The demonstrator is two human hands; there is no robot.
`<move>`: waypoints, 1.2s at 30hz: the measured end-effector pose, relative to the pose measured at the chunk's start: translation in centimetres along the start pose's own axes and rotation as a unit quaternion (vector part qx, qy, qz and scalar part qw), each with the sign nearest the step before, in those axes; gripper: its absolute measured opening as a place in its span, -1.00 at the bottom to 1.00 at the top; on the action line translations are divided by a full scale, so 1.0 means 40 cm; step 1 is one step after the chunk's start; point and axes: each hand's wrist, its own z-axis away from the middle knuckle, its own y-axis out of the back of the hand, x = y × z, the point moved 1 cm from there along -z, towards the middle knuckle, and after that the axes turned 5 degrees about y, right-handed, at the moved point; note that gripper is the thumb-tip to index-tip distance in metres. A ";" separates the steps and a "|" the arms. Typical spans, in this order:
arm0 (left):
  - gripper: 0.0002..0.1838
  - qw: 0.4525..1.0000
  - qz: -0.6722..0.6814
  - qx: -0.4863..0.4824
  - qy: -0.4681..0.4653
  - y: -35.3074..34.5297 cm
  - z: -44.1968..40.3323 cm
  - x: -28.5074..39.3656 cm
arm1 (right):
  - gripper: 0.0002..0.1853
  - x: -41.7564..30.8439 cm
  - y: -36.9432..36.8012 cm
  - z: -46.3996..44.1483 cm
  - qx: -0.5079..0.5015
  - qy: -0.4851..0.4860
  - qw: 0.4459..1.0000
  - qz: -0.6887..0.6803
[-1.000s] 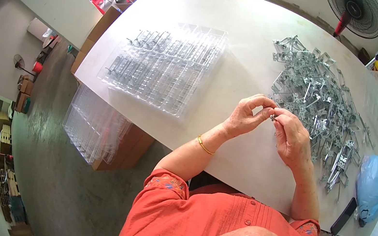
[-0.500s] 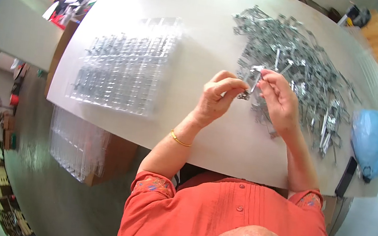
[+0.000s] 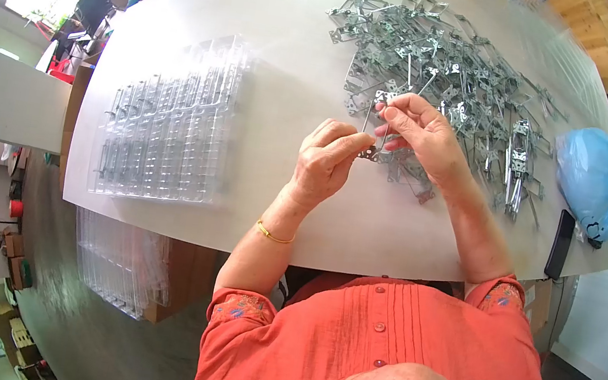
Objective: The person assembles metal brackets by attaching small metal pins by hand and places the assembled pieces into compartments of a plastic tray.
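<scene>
Between my hands is a small metal linkage (image 3: 366,121), with perforated plates at its ends and thin rods joining them. My left hand (image 3: 324,160) pinches its lower end, where a dark perforated plate pokes out past the fingertips. Thumb and fingers of my right hand (image 3: 428,139) are closed around the upper end, close to the other plate. Just beyond both hands spreads a tangled pile of similar metal linkages (image 3: 449,62). Fingers hide part of the held piece.
On the left of the white table (image 3: 261,215) lies a clear plastic tray (image 3: 165,122) filled with rows of metal parts. More clear trays (image 3: 122,261) sit below the table edge by a cardboard box (image 3: 189,275). At right are a blue plastic bag (image 3: 596,182) and a black phone (image 3: 560,244).
The whole view has shifted, so table, pile and hands appear displaced. Both hands still grip the linkage, with little visible change in their hold.
</scene>
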 end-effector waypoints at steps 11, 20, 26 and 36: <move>-0.78 0.994 0.056 0.005 0.094 -0.014 -0.003 -0.008 | -0.84 0.016 -0.017 0.007 0.006 0.091 0.996 0.016; -0.82 0.849 0.403 -0.019 0.342 -0.005 0.013 -0.036 | -0.91 0.018 -0.056 0.022 0.007 0.288 0.948 0.134; -0.75 0.769 0.532 -0.032 0.354 0.002 0.016 -0.062 | -0.88 0.010 -0.076 0.032 -0.014 0.335 0.920 0.202; -0.74 0.713 0.586 -0.052 0.380 0.009 0.017 -0.086 | -0.90 0.004 -0.089 0.042 -0.027 0.356 0.895 0.267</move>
